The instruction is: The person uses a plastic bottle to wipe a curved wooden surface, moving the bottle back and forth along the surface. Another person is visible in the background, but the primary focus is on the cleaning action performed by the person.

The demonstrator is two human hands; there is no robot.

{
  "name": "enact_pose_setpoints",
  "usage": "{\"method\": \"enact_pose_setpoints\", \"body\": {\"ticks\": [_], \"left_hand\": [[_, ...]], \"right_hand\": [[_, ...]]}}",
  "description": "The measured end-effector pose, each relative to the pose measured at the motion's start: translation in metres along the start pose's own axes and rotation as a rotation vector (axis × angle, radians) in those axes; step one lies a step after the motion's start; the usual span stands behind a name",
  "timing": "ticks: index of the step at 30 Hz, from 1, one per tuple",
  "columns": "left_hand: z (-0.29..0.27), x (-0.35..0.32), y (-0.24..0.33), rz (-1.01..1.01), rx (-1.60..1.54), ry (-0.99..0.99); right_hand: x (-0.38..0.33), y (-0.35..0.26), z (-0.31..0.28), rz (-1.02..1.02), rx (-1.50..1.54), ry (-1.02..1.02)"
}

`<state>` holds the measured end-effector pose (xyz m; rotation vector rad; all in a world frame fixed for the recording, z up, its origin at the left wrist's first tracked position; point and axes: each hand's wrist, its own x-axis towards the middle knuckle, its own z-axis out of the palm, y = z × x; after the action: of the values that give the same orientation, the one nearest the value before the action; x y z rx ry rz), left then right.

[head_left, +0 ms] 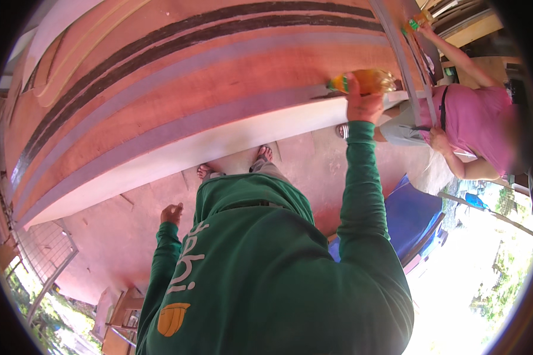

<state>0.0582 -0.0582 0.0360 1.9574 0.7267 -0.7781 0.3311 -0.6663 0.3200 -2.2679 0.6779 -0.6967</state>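
My right hand [364,106] is wrapped round a clear plastic bottle [373,81] of amber liquid. The bottle lies nearly sideways, its green end to the left, over a long reddish wooden panel [237,77] with dark and grey stripes. Whether it touches the panel, I cannot tell. Down at my left side hangs my left hand [172,214], its fingers loosely bent and a little apart, with nothing seen in it. Both my arms are in green sleeves.
At the right, a person in a pink shirt [471,115] holds a similar bottle [419,22] at the panel. A grey post [405,65] stands between us. Behind my right arm lies a blue sheet [411,216]. A wire mesh frame [47,245] is at the left, over the concrete floor [118,254].
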Motion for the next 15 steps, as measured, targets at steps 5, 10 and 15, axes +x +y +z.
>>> {"method": "enact_pose_setpoints", "body": {"ticks": [5, 10, 15], "left_hand": [[-0.005, -0.016, 0.01, -0.224, -0.062, -0.15], [-0.011, -0.016, -0.019, -0.196, 0.018, -0.187], [-0.018, 0.005, -0.045, -0.205, -0.093, -0.104]], "right_hand": [[-0.012, -0.011, 0.004, -0.094, -0.014, 0.032], [-0.044, -0.056, 0.014, -0.153, 0.001, -0.041], [-0.006, -0.014, 0.008, -0.115, -0.024, 0.079]]}}
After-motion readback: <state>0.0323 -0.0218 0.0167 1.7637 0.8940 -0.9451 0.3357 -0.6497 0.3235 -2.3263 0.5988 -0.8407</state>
